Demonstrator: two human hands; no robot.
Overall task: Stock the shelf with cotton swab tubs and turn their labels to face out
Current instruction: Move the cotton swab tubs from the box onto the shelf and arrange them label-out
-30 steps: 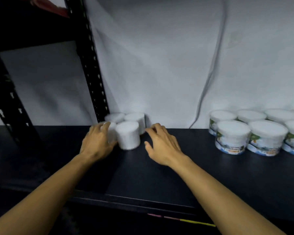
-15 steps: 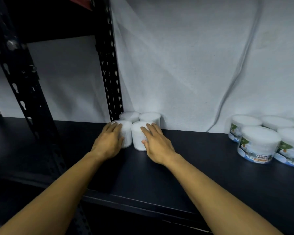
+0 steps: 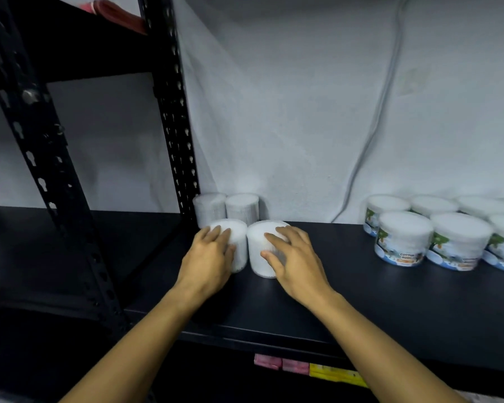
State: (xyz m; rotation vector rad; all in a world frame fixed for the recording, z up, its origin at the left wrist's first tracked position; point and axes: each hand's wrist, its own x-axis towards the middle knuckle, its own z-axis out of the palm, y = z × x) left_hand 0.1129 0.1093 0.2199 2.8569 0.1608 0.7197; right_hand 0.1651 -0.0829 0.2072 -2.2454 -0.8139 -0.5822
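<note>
Both hands have closed in since a second ago: our left hand now cups the left front tub, our right hand the right front tub, frame centre on the shelf. Their labels don't show yet; we judge turning remains. Labelled tubs at right already face out.

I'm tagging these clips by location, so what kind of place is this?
Probably a shop stockroom or retail shelving bay: a black metal shelf on a perforated steel upright, rows of labelled cotton swab tubs stocked along it, and coloured price-tag strips on its front edge.
</note>
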